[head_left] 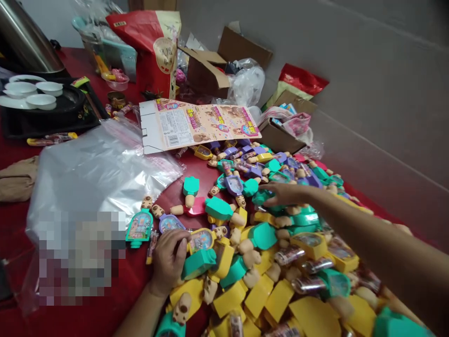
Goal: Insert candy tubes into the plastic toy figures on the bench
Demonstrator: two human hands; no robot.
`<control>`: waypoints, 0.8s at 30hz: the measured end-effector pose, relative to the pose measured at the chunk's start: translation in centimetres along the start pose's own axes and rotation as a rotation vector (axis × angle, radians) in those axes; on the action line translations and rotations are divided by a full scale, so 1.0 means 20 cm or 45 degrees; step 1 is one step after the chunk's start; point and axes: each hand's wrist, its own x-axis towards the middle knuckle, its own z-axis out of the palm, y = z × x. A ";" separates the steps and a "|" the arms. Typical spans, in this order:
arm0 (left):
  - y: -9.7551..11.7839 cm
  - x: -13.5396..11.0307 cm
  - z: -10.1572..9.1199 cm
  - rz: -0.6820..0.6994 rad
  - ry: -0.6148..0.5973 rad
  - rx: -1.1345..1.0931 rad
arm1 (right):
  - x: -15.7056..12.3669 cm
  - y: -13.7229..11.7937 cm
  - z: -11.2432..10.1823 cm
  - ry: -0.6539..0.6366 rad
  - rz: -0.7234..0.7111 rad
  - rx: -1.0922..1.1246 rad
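A large heap of plastic toy candy packs (270,248) in yellow, teal and purple, many with bear-shaped tan pieces, covers the red table's right side. My left hand (168,260) is curled at the heap's near edge, its fingertips against a yellow-framed windowed toy (200,240); whatever lies inside the fingers is hidden. My right hand (284,194) reaches across from the right, with its fingers resting on a teal toy piece (262,197). A flattened printed carton blank (196,124) lies just beyond the heap.
A stack of clear plastic bags (98,180) lies left of the heap on the red tablecloth (115,295), partly covered by a pixelated patch (80,252). Farther back are white dishes (31,91), a red snack bag (152,51), cardboard boxes (217,65) and a grey wall (379,70).
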 end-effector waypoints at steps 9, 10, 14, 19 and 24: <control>0.03 0.02 -0.03 0.035 0.054 -0.005 | -0.46 -0.50 0.17 -0.162 -0.118 -0.042; 0.03 0.02 -0.03 0.034 0.051 -0.006 | -0.48 -0.52 0.16 -0.171 -0.150 -0.024; 0.01 0.02 -0.02 0.007 0.033 0.020 | -0.40 -0.33 0.01 -0.034 0.008 0.002; 0.00 0.03 0.00 -0.029 0.012 0.065 | -0.07 0.20 -0.15 0.348 0.464 -0.046; 0.01 0.04 0.02 -0.044 0.026 0.117 | 0.25 0.48 -0.05 0.430 0.520 -0.036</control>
